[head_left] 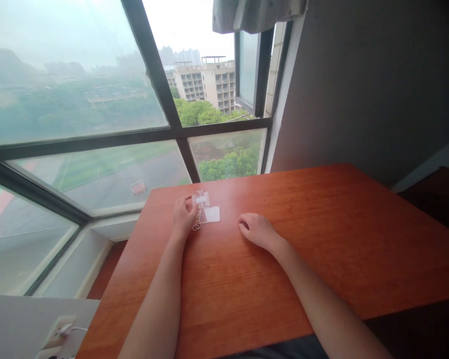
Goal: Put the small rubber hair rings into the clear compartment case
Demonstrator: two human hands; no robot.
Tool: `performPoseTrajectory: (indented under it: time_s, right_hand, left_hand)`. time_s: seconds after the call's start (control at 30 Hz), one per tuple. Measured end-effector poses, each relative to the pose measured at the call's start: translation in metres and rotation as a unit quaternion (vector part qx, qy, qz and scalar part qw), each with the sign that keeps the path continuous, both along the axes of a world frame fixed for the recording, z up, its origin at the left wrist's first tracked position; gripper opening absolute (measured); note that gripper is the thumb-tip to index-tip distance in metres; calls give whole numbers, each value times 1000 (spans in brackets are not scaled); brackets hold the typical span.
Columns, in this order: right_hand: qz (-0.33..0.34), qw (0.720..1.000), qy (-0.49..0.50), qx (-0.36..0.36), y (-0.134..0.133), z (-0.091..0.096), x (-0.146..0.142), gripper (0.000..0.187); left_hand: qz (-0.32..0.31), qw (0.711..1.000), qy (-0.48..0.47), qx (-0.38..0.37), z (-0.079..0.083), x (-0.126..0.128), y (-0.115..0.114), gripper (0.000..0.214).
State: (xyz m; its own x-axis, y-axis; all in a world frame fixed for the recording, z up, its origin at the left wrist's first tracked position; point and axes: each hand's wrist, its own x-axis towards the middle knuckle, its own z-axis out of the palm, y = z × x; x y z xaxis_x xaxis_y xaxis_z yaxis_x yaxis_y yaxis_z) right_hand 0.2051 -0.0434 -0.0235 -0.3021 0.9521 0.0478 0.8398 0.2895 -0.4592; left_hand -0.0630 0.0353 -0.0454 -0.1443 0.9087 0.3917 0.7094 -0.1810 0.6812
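Observation:
My left hand (184,213) rests on the table near its far left part, fingers curled in, right beside a small group of items. Among these are a clear plastic piece (201,199) with a small pointed top, a flat whitish clear rectangle (212,214), and small metal rings (197,227) joined to a short chain. Whether my left fingers touch the clear piece I cannot tell. To the right, my right hand (257,229) lies on the wood with its fingers curled loosely closed and nothing visible in them.
The reddish-brown wooden table (322,214) meets a large dark-framed window (179,132) at the far left. A grey wall (351,89) stands behind on the right. At lower left, a white plug (65,329) sits in a wall socket. A grey curtain (258,14) hangs above.

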Motion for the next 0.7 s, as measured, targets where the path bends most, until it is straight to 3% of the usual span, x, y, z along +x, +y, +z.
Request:
performPoseTrajectory:
  time_s: [0.13,0.37,0.7]
  right_hand:
    - [-1,1000,-2,0,-1,1,0,19]
    - [-3,1000,-3,-2,-1,1,0,20]
    - [-54,998,13,19,-1,0,-3,31]
  left_hand:
    - [-49,998,25,8,1,22,-3,33]
    - [-48,998,48,-15,-3,36,-10,24]
    - [-142,989,-24,-17,2,75,-27,19]
